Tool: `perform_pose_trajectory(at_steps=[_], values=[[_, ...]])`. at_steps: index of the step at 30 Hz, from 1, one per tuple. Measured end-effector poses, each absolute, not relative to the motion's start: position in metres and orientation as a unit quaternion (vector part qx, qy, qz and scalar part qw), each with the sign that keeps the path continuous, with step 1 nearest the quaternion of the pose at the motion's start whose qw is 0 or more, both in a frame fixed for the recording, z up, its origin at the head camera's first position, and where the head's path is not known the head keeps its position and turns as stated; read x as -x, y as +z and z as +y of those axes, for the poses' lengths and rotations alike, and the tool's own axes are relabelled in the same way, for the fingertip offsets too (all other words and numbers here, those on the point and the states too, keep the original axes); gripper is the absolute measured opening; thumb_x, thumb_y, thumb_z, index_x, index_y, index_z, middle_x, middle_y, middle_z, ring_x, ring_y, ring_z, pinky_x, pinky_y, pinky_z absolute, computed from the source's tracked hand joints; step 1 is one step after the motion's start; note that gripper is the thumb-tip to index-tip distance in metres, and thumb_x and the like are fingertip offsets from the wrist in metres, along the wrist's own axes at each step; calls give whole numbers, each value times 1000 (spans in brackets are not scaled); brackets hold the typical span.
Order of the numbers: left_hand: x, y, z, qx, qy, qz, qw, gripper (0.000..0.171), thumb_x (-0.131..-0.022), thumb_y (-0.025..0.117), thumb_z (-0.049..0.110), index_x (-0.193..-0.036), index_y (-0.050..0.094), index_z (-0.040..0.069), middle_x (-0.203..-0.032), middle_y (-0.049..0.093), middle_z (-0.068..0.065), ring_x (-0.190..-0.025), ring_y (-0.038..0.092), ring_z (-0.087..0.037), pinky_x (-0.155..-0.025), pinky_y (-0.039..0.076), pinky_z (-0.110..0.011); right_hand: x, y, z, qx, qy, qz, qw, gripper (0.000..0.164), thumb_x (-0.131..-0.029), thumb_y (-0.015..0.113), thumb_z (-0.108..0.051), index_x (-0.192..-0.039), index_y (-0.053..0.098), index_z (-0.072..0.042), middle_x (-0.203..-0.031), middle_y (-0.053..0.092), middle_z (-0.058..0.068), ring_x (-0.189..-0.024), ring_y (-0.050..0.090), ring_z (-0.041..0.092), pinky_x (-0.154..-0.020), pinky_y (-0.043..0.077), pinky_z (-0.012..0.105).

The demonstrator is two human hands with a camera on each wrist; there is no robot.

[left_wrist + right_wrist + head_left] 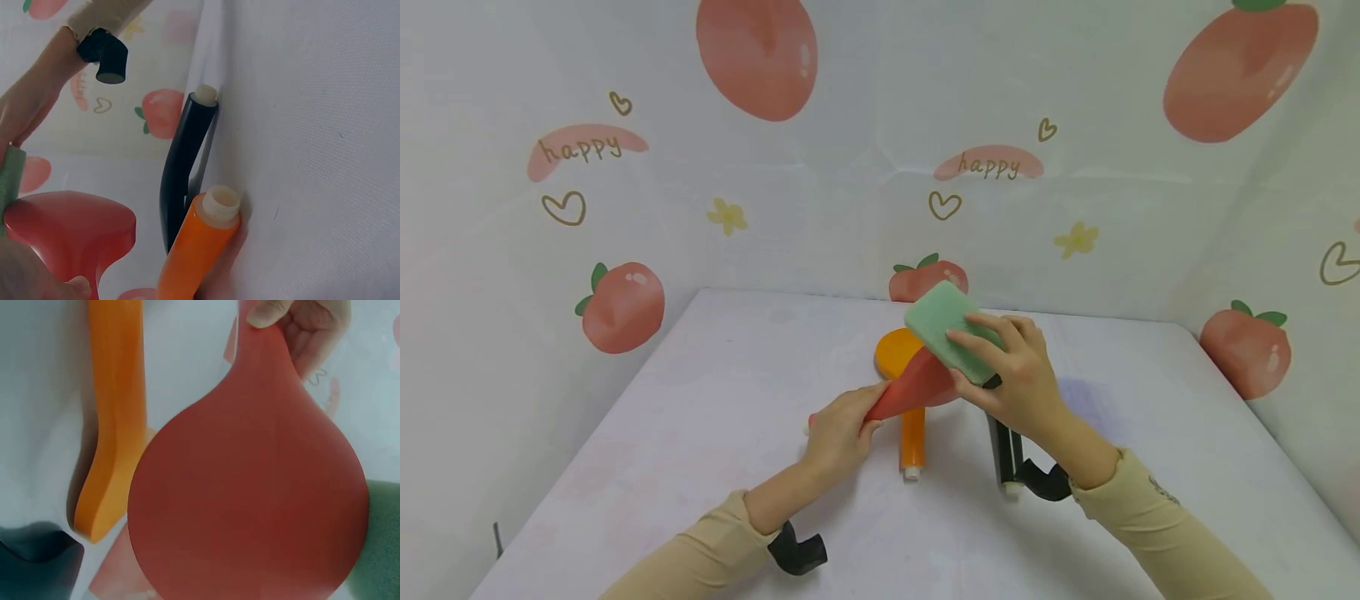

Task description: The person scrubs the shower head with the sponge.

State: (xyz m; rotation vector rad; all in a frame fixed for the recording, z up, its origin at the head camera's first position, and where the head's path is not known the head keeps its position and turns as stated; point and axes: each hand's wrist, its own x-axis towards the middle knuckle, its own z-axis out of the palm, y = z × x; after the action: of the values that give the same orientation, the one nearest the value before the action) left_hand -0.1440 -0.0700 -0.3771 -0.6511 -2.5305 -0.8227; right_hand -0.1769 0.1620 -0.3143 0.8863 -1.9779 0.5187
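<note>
My left hand grips the narrow handle of a red paddle, which has a wide round head and is raised off the table. My right hand holds a light green sponge at the paddle's head. In the right wrist view the sponge meets the edge of the red head. Beneath lies a similar orange paddle with a pale plug at its handle end. A black handle with the same plug lies right of it, its far end hidden behind my right hand.
The white table is backed by a white cloth wall printed with fruit, hearts and "happy". Black curved mounts sit at my left wrist and right wrist.
</note>
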Motion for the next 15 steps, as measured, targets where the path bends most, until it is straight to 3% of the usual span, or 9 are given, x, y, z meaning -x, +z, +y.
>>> perform_pose_trajectory(at_steps=[12, 15], values=[[145, -378, -70, 238, -286, -904, 212, 46, -76, 73, 3, -120, 60, 2, -109, 69, -9, -98, 64, -26, -88, 53, -39, 175, -319, 156, -343, 202, -802, 446, 35, -88, 52, -37, -100, 71, -10, -106, 61, 19, -91, 45, 39, -76, 37, 50], [145, -379, -69, 242, -280, -903, 217, 45, -76, 73, 3, -119, 60, 1, -110, 69, -10, -98, 64, -26, -88, 53, -39, 172, -324, 149, -361, 176, -800, 445, 28, -82, 60, -30, -101, 70, -11, -108, 61, 18, -93, 47, 39, -75, 39, 50]])
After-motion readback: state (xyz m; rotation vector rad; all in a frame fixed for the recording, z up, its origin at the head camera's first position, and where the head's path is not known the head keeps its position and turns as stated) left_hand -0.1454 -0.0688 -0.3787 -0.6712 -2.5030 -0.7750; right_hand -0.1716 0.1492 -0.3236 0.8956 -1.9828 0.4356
